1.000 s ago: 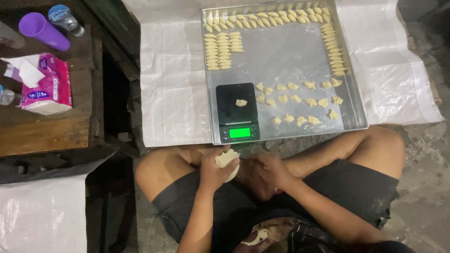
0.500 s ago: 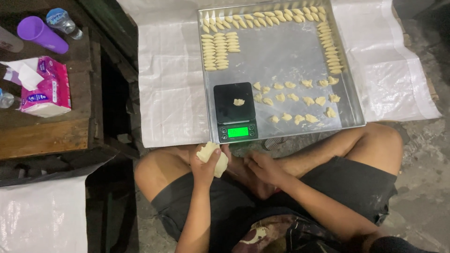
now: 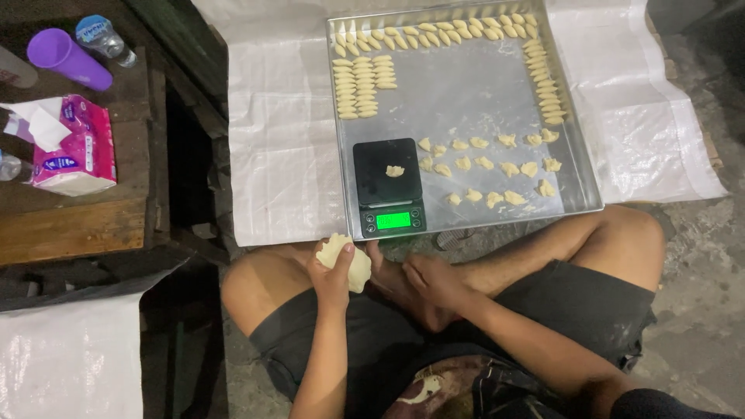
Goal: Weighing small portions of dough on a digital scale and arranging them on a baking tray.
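My left hand (image 3: 332, 278) is closed around a pale lump of dough (image 3: 346, 256), held over my left knee just below the tray's near corner. Beside it, my right hand (image 3: 431, 279) rests with curled fingers against my crossed legs; whether anything is in it is hidden. A black kitchen scale (image 3: 388, 186) with a lit green display (image 3: 393, 221) sits in the near left corner of a metal tray (image 3: 583, 167). One small dough piece (image 3: 395, 171) lies on the scale. Several loose dough pieces (image 3: 497, 167) lie to its right.
Neat rows of shaped dough (image 3: 361, 85) line the tray's far and right sides. The tray stands on a white woven sheet (image 3: 272, 140). A low wooden table (image 3: 77, 225) at the left bears a pink tissue pack (image 3: 74, 147), a purple cup (image 3: 62, 58) and a bottle (image 3: 105, 39).
Both hands were together on the dough lump. My left hand has since carried the lump a little left and forward, and my right hand has come away from it.
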